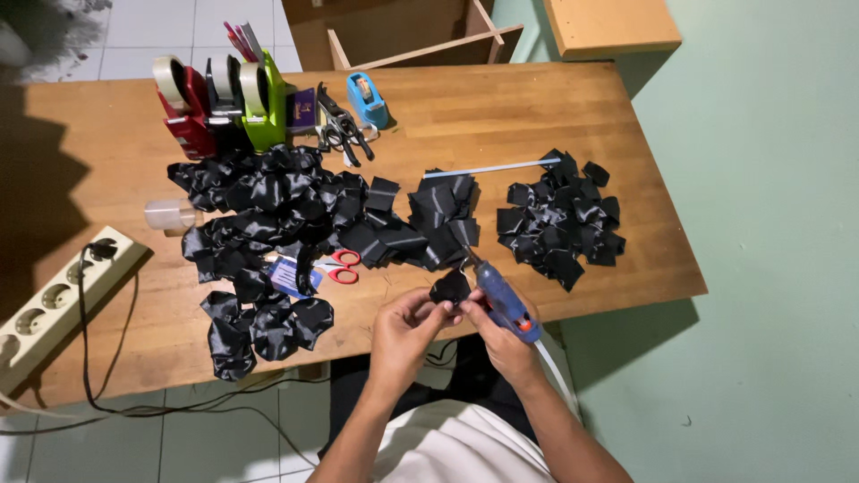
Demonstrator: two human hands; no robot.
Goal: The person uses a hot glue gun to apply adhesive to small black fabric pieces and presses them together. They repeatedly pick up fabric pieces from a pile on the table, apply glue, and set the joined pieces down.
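We are pinching a small folded piece of shiny black satin ribbon [450, 287] in the fingertips of our left hand [404, 329], holding it just off the near edge of the long wooden table [501, 107] so both hands can meet over it. Our right hand [504, 342] is closed around the handle of a blue hot-glue gun [501, 300], its nozzle tilting up and away, close beside the ribbon piece. Cut black squares are sitting in a loose pile [564, 219] to the right and a stacked heap [440, 219] in the middle, both within easy reach. Finished gathered black pieces are lying massed to the left [259, 210], out of the way. Red-handled scissors [340, 266] are resting beside them, and tape dispensers [224, 98] are standing along the far edge.
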